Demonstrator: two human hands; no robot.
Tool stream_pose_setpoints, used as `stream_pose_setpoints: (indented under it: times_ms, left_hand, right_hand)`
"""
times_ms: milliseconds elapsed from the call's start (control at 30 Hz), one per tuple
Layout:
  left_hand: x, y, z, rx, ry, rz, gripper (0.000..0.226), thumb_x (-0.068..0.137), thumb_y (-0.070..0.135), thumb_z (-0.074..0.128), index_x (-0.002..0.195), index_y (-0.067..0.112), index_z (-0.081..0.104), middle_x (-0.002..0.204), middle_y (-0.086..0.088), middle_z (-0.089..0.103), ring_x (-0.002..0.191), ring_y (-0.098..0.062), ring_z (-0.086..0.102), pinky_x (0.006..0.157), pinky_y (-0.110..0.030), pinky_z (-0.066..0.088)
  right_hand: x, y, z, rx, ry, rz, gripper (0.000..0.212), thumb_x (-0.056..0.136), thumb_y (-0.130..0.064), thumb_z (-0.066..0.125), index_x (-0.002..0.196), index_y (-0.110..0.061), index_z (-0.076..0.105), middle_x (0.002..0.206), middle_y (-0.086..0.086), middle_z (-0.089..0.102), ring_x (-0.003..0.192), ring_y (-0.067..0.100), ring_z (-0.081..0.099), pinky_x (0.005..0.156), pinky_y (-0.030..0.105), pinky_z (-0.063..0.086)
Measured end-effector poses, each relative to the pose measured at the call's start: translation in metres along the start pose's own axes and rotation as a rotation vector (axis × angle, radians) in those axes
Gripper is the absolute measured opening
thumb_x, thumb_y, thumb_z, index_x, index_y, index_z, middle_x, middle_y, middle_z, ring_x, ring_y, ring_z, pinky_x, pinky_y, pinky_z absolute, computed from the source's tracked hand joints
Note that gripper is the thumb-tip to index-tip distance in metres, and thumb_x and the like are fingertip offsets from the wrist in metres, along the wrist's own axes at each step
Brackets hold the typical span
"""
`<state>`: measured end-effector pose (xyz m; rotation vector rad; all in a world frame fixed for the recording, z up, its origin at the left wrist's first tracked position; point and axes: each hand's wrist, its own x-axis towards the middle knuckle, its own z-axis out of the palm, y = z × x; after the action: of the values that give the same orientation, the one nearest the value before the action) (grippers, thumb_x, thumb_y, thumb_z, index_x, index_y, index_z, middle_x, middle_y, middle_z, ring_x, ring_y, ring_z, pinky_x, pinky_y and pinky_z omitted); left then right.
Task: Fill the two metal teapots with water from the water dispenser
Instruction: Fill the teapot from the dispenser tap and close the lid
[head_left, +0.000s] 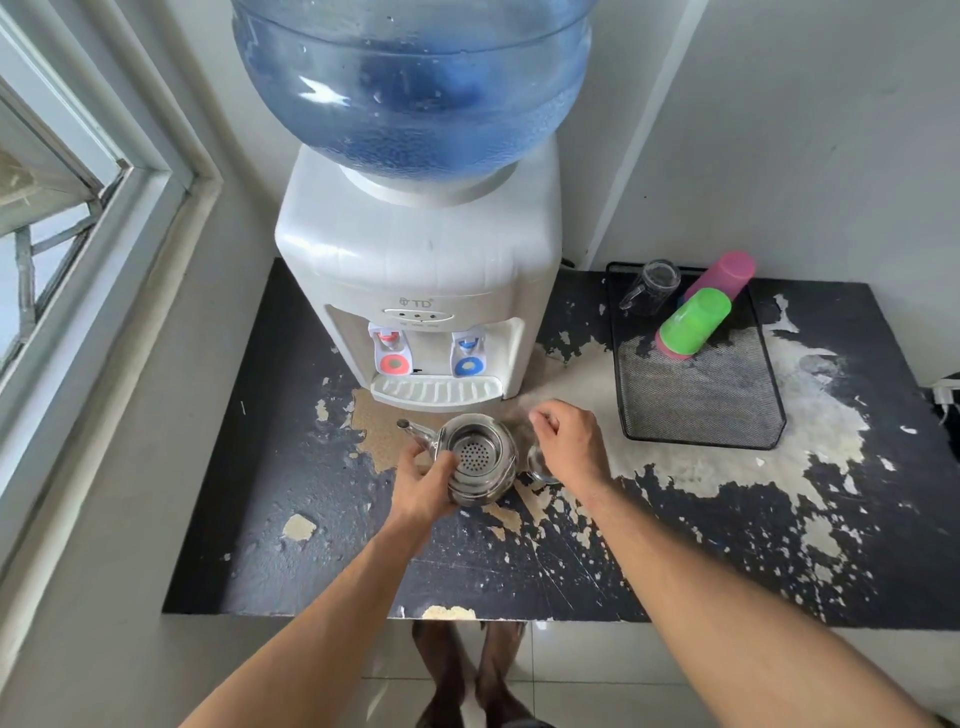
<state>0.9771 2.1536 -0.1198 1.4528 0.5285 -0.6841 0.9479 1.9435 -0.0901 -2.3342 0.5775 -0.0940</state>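
Left hand (423, 480) had its grip curled round the near-left side of the open metal teapot (480, 460), thumb by the rim; pot stood on the bench (311, 545) just in front of the water dispenser (421, 270), spout (413, 428) pointing left, strainer insert (474, 453) visible inside, no lid on it; could not tell any water level. Right hand (569, 441) hovered just right of the pot with fingers curled, apparently pinching something small at the fingertips; what it held was not readable; a shiny metal piece (540, 467) sat partly hidden under that hand, possibly the lid or the second teapot, could not tell which.

Risks, judged from here: pot was not yet under either tap; red tap (390, 353) and blue tap (469, 356) sat side by side, so picking the red one could mean hot water on a bare metal body held by hand; one-handed side grip on smooth steel could slip once the weight of water came on; the tap recess looked low, so the pot might have to tilt and miss the stream, splashing past the drip tray (436, 391) onto the peeling bench; strainer could slow inflow and cause overflow at the rim; mesh tray (698, 395) with green cup (693, 322), pink cup (724, 278) and glass mug (652, 286) stood well apart, low knock risk.
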Motion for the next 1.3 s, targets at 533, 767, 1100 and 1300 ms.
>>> stream_pose_setpoints:
  times_ms: [533, 767, 1100, 1300]
  left_hand:
    - [-0.001, -0.026, 0.015, 0.322, 0.059, 0.169, 0.046, 0.101, 0.026, 0.056, 0.142, 0.018, 0.036, 0.087, 0.006, 0.067, 0.075, -0.005, 0.064, 0.056, -0.008, 0.052]
    - [-0.010, -0.026, 0.022, 0.381, 0.047, 0.163, 0.054, 0.105, 0.030, 0.049, 0.154, 0.013, 0.032, 0.120, -0.001, 0.063, 0.106, -0.017, 0.060, 0.098, -0.032, 0.041]
    - [-0.022, -0.015, 0.017, 0.313, -0.122, 0.031, 0.054, 0.109, 0.030, 0.050, 0.155, 0.010, 0.031, 0.150, -0.017, 0.054, 0.133, -0.033, 0.056, 0.118, -0.053, 0.041]
    - [-0.028, -0.005, 0.012, 0.228, -0.250, -0.037, 0.037, 0.111, 0.014, 0.037, 0.148, 0.013, 0.038, 0.121, -0.009, 0.067, 0.109, -0.024, 0.064, 0.078, -0.025, 0.057]
  right_hand:
    - [-0.018, 0.049, 0.018, -0.244, -0.209, 0.092, 0.023, 0.091, -0.008, 0.073, 0.113, -0.010, 0.073, 0.114, 0.009, 0.073, 0.094, 0.019, 0.070, 0.082, 0.029, 0.060]
    - [-0.008, 0.037, 0.007, -0.163, -0.138, 0.039, 0.022, 0.098, -0.013, 0.064, 0.119, -0.011, 0.070, 0.119, 0.008, 0.070, 0.095, 0.018, 0.069, 0.083, 0.028, 0.060]
    - [0.000, -0.007, -0.016, -0.077, -0.285, -0.136, 0.012, 0.095, -0.024, 0.068, 0.107, -0.022, 0.070, 0.103, -0.009, 0.067, 0.088, 0.006, 0.063, 0.078, 0.026, 0.057]
    - [-0.018, -0.026, 0.001, -0.265, -0.354, -0.313, 0.018, 0.098, -0.027, 0.062, 0.113, -0.019, 0.067, 0.110, -0.004, 0.062, 0.087, 0.009, 0.058, 0.072, 0.018, 0.050]
